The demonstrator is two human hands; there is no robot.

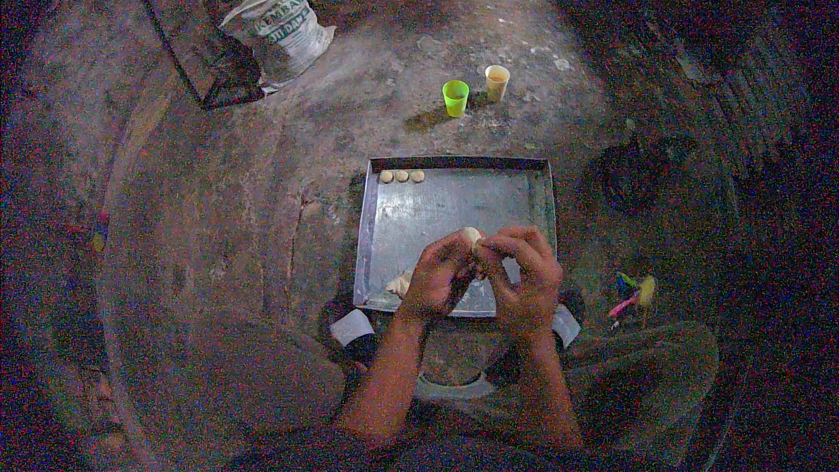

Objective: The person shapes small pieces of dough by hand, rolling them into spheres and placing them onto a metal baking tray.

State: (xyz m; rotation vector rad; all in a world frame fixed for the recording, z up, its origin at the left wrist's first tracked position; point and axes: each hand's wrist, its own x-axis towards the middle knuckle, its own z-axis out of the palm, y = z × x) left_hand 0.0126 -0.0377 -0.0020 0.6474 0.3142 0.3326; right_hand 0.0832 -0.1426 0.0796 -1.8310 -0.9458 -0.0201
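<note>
Above the near half of a shallow metal tray [364, 236], both my hands meet at a small pale ball that looks like dough [472, 234]. My left hand [434, 278] is closed round its lower left side. From the right, the thumb and fingers of my right hand [530, 284] pinch at it. Three small round dough balls [402, 177] sit in a row in the tray's far left corner. A larger pale dough lump [398, 284] lies by the near left edge, partly hidden behind my left hand.
Beyond the tray stand a green cup [455, 100] and a cream cup [496, 85]. A white sack [287, 35] leans at the far left beside a dark-framed panel [188, 44]. Small coloured items [634, 295] lie right of the tray. My bent legs flank its near side.
</note>
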